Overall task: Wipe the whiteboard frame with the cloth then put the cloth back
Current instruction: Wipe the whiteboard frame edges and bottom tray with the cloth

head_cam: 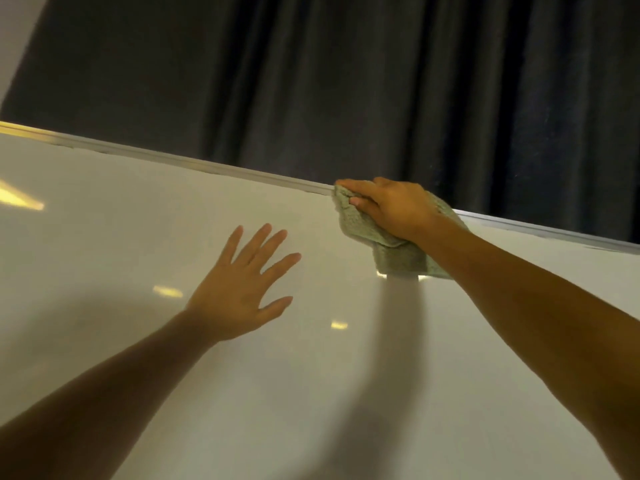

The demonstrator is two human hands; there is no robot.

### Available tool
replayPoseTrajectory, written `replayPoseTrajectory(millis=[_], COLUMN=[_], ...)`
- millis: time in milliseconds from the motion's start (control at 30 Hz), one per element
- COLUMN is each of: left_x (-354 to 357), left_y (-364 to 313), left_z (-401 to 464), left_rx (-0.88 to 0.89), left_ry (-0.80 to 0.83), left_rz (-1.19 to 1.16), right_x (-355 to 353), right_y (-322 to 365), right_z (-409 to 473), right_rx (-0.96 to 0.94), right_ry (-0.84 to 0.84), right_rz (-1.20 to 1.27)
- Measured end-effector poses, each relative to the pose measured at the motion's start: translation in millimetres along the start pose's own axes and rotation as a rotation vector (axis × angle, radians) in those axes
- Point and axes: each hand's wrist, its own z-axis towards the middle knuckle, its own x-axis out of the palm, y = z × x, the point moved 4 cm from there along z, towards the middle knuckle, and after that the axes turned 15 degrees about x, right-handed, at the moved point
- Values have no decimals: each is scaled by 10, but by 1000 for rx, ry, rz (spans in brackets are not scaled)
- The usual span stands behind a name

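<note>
Clamped under my right hand (391,209), green cloth (367,233) presses on the whiteboard frame (173,160). Cloth hangs below the palm. Left hand (242,289) spread open, empty.

A dark curtain (381,81) hangs across nearly the whole upper part of the view, falling in long vertical folds, deep blue-grey and matte. Its pleats are tighter and darker toward the middle and spread wider to the right. At the far upper left, a narrow slice of pale wall (17,36) shows beside the curtain's edge, plain and unmarked, lit softer than anything else up there.
</note>
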Motion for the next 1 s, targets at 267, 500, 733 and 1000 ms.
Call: replayPoseTrajectory(millis=[267,500,733,1000], left_x=[143,195,135,48], left_y=[-659,-598,-554,-647], left_z=[874,820,759,827], left_rx=[-152,-150,-154,-175], left_ry=[-65,-56,-12,50], left_rz=[-26,15,-18,-30], right_x=[-41,-62,-90,-111], right_y=[-68,-477,-890,-1759], right_z=[5,-94,-288,-578], right_rx=[-94,-44,0,30], right_ry=[5,62,33,-2], right_rz=[1,-1,30,18])
